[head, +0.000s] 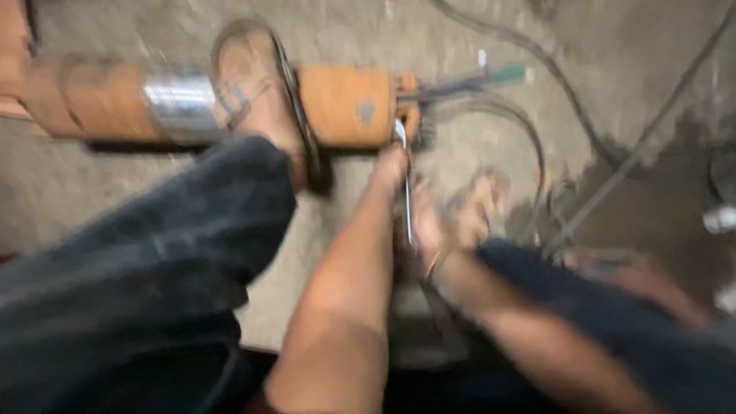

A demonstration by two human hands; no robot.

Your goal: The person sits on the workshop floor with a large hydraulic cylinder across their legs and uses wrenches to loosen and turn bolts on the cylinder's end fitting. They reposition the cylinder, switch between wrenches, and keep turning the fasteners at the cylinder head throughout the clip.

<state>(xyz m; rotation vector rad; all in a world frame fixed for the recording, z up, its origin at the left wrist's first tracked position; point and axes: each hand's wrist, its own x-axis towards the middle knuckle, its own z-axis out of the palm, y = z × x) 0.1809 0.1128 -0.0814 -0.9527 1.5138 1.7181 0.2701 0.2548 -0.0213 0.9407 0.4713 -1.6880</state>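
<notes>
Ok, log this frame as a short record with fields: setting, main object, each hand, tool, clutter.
setting: bare concrete floor, picture blurred
main object: orange cylinder lying on its side, with a shiny metal band
foot: sandalled foot pressed on the cylinder
left hand: at the cylinder's end, on a thin metal tool
right hand: on the same tool, lower down; grip unclear
clutter: dark cables on the floor

foot (257, 84) on cylinder (345, 103), cables (567, 100) right
</notes>
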